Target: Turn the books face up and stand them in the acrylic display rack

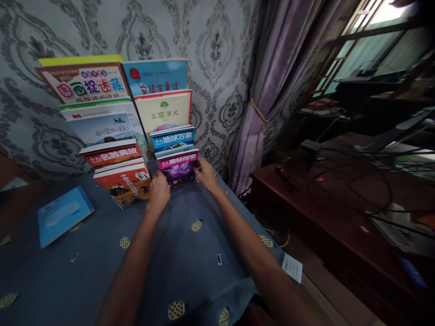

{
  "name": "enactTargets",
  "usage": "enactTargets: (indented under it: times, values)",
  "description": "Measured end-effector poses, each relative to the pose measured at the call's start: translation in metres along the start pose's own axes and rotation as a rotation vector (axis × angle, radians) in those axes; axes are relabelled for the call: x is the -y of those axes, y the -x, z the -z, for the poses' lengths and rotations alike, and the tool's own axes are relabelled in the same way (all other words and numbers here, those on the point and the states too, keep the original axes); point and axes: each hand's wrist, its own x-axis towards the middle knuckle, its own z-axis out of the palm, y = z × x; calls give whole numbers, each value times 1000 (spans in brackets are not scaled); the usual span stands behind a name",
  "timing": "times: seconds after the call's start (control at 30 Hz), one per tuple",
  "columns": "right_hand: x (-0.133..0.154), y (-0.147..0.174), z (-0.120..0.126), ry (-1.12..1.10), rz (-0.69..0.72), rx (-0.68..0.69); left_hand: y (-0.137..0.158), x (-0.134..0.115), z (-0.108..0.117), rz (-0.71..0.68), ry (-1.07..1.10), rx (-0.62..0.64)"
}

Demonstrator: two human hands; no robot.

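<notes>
Between my two hands stands a purple book [179, 171], upright at the front of the right-hand row. My left hand [159, 188] grips its left edge, and my right hand [205, 174] has its right edge. Behind it rise a blue book [173, 139], a cream book [163, 113] and a taller light-blue book [156, 77]. Close by my left hand, the left-hand row begins with an orange book [127, 185], then a red-covered book [112, 155], a pale grey-blue book [102, 129] and a large brown-bordered book [84, 83].
A blue book [64, 215] lies flat at the left of the dark cloth [190, 258] with pineapple prints. Patterned wallpaper [217, 54] backs the rows. To the right are a tied purple curtain [260, 108] and a dark red desk [306, 203] with cables. A white label [291, 268] hangs near the cloth's edge.
</notes>
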Motion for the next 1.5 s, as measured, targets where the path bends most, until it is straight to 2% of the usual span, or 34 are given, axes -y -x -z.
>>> enactTargets:
  times: [0.13, 0.6, 1.0, 1.5]
  values:
    - [3, 6, -1, 7, -43, -18, 2, -8, 6, 49, -122, 16]
    - [19, 6, -1, 275, -140, 58, -1, -14, 4, 94, -181, 35]
    - [22, 5, -3, 313, -181, 53, -4, -14, 3, 97, -248, 41]
    - [14, 6, -8, 283, -133, -18, -8, -13, 2, 101, -241, 78]
